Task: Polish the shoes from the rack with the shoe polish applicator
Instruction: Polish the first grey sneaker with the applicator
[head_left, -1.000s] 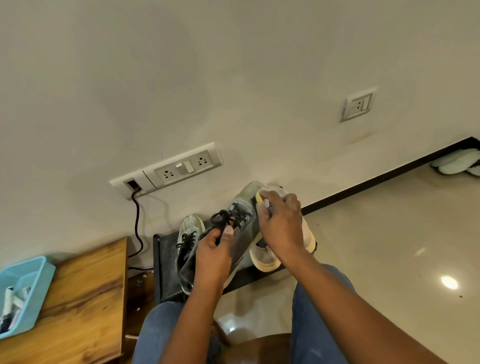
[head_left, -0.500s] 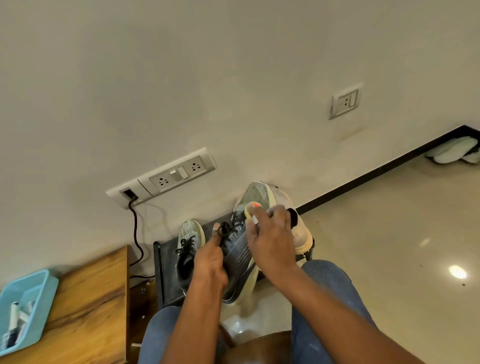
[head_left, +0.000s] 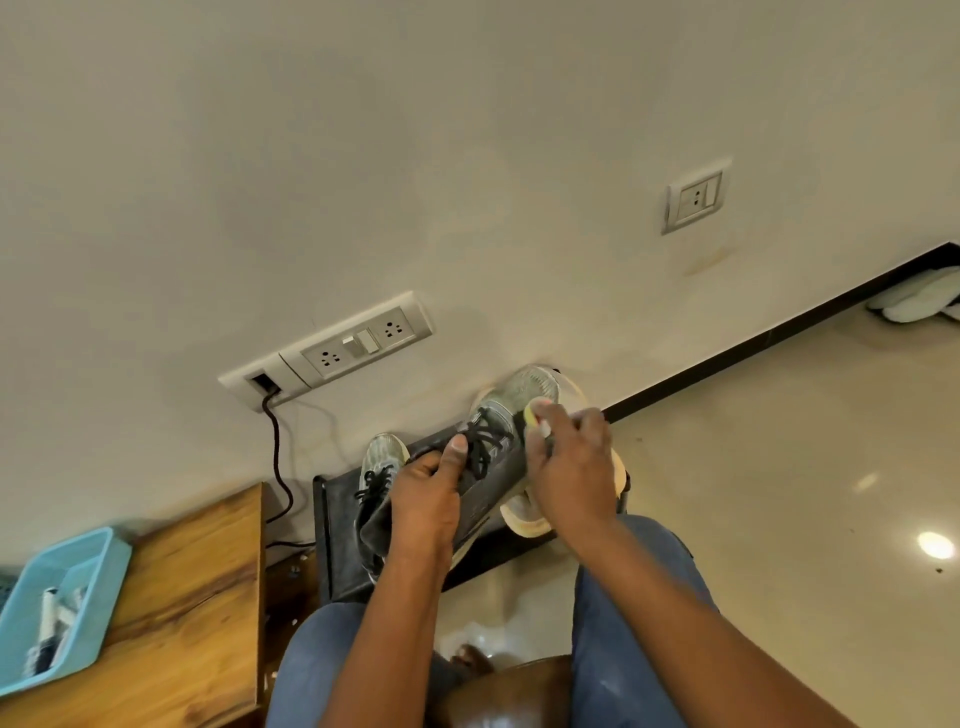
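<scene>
My right grip (head_left: 569, 467) hides nearly all of the applicator (head_left: 535, 414), and my left grip (head_left: 423, 496) covers the heel of the shoe (head_left: 498, 441). The blue tray (head_left: 98, 571) runs off the left edge, its contents too blurred to name.

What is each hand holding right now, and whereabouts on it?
The left hand grips the grey sneaker round its middle, thumb by the laces. The right hand pinches the shoe polish applicator against its toe.
</scene>
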